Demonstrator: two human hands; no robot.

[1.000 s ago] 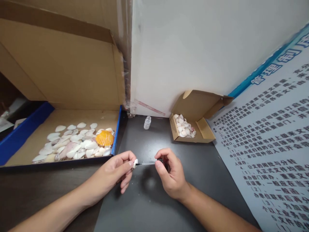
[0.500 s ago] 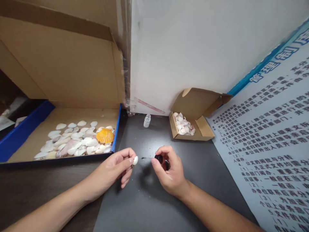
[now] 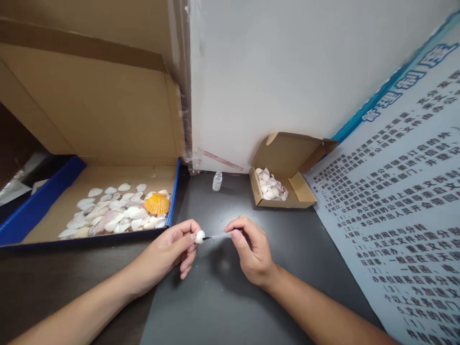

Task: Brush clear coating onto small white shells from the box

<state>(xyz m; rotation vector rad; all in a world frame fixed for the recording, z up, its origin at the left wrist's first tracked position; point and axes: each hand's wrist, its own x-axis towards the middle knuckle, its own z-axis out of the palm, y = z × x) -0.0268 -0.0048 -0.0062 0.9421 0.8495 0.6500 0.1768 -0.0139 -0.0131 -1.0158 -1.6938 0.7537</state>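
My left hand (image 3: 176,248) pinches a small white seashell (image 3: 200,236) between thumb and fingertips. My right hand (image 3: 254,251) is closed on a thin brush (image 3: 220,235) with a clear stem and a dark tip. The brush points left, and its tip meets the right edge of the shell. The brush's top end is hidden inside the right fingers. Beyond both hands, a small open glass bottle (image 3: 217,182) with a white label stands upright on the dark tabletop (image 3: 201,306).
On the left, a large open blue cardboard box (image 3: 46,201) holds many white shells (image 3: 118,211) and an orange scallop shell (image 3: 157,204). A smaller open cardboard box (image 3: 280,203) with shells stands back right. A white wall panel (image 3: 262,81) and a printed poster (image 3: 402,191) bound the table.
My right hand has turned the brush, so its dark tip now reaches the shell and the black cap seen before is hidden. The left hand has barely moved. The view has shifted slightly.
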